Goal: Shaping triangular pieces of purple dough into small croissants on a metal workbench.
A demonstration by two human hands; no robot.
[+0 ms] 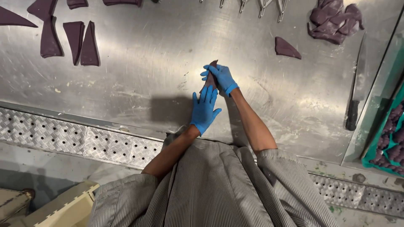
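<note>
bench (139, 63): brushed steel, scuffed, dull sheen with smeared glare
bench edge strip (75, 136): embossed, perforated metal plate
left hand (204, 110): smooth blue rubbery glove, matt
right hand (222, 77): same blue glove
held piece (210, 80): dark purple, matt, leathery
cut triangles (80, 42): dark purple, flat, matt
shirt (219, 189): finely striped woven cloth

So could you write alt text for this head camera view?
Two blue-gloved hands, left hand and right hand, hold a dark purple piece over a steel table. More purple triangles lie at upper left, a knife at right.
</note>
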